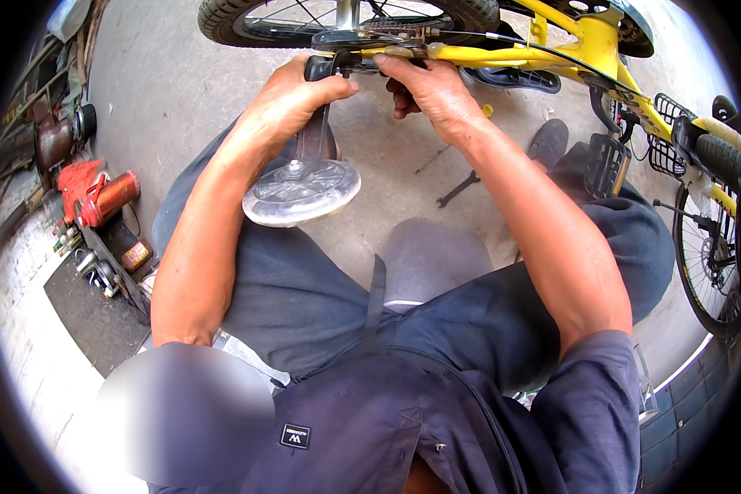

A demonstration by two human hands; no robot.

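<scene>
Beyond the small wheel (302, 193) lies the tyre (216, 23); right of that wheel, the wrench (459, 189) on the floor (165, 99) — farther right, the pedal (605, 169), then the basket (668, 136) — and well left, the cylinder (111, 199).

Small shirt patch (295, 436), apparently lettered

Yellow tubular bike frame (598, 48): glossy painted metal. Clear round wheel (302, 196): smooth, shiny plastic. Grey floor (152, 86): matt, concrete-like.
</scene>
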